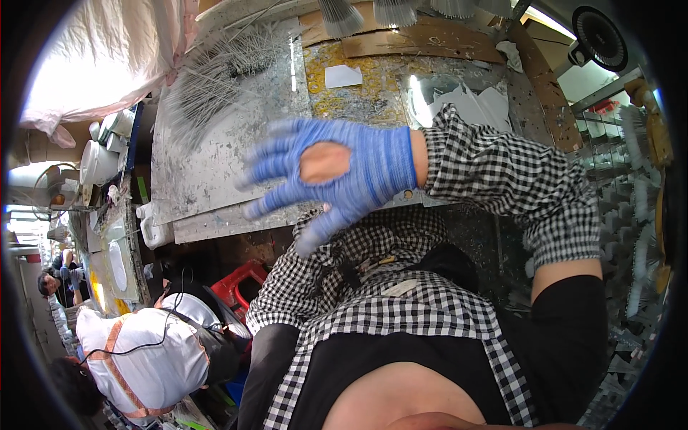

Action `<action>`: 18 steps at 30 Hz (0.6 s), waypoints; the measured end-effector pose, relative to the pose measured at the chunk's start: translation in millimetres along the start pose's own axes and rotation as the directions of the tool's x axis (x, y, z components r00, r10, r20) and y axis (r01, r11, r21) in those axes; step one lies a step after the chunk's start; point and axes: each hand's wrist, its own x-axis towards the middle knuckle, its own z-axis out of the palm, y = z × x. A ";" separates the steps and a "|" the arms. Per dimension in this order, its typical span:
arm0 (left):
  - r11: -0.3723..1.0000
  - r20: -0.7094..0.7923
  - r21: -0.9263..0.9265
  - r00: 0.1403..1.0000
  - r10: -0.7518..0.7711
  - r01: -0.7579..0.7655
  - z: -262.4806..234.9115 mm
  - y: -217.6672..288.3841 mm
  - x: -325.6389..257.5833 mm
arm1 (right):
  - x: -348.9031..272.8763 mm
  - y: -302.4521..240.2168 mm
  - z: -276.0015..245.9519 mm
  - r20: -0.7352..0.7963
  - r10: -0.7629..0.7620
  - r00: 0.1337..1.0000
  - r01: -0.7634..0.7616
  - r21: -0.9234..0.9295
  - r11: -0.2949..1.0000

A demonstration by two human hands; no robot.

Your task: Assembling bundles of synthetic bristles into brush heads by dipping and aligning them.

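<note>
My right hand (337,175) wears a blue knit glove with a worn hole that shows skin. It is raised in front of me with its fingers spread and pointing left, blurred by motion, and it holds nothing. The black-and-white checked sleeve cover (502,186) on that arm comes in from the right. Behind the hand lies a grey, paint-spattered metal sheet (215,165) on the work table. A bundle of thin grey bristles (215,79) lies on the sheet's upper left. My left hand is out of view. My checked apron (387,301) fills the lower middle.
Cardboard pieces (423,39) and a white paper scrap (342,75) lie at the table's far side. A red stool (240,283) stands under the table. Another person in a white top (143,351) bends at lower left. White containers (97,161) stand left, racks (623,186) right.
</note>
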 end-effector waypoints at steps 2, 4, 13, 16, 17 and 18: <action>0.996 0.071 0.085 0.997 0.011 -0.017 -5.3 -3.6 -13.0 | 13.1 -2.7 0.3 0.324 -0.014 0.946 -0.032 0.135 0.990; 0.847 0.388 -0.325 0.876 -0.286 0.421 -31.3 -4.8 -6.3 | 33.8 -1.7 -21.5 0.122 -0.047 0.991 0.051 -0.034 0.998; 0.911 0.264 -0.221 0.921 -0.286 0.347 1.7 -8.6 -37.2 | 25.0 0.0 -0.1 0.268 0.022 0.963 -0.060 0.134 0.989; 0.938 0.201 -0.176 0.944 -0.263 0.299 21.4 -21.3 -33.1 | 33.1 -11.4 -27.1 0.181 0.002 0.983 -0.055 0.288 0.956; 0.945 0.188 -0.151 0.947 -0.262 0.291 22.3 -16.0 -39.8 | 19.5 -6.0 -15.1 0.205 0.044 0.978 -0.094 0.242 0.966; 0.951 0.175 -0.126 0.950 -0.260 0.284 23.8 -13.9 -45.6 | 8.6 0.6 -2.8 0.226 0.087 0.970 -0.133 0.195 0.972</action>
